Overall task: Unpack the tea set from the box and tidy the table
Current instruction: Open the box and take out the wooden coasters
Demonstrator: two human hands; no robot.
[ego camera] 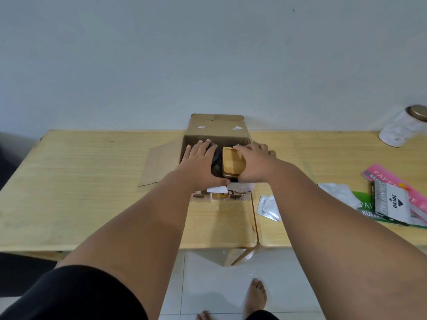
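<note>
Cardboard box (217, 132) open at table (92, 181) centre. Left hand (199, 160) spread flat over black round piece (215, 155) inside, touching it. Right hand (253, 162) cupped on bamboo lid (232, 163), fingers over far edge.

Box (217, 132) contents mostly under hands (jar (403, 128) blurred, cut off right).

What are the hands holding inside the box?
The right hand grips a wooden lid by its far edge and right side. The left hand rests on a dark round item; whether it grips it cannot be told.
</note>
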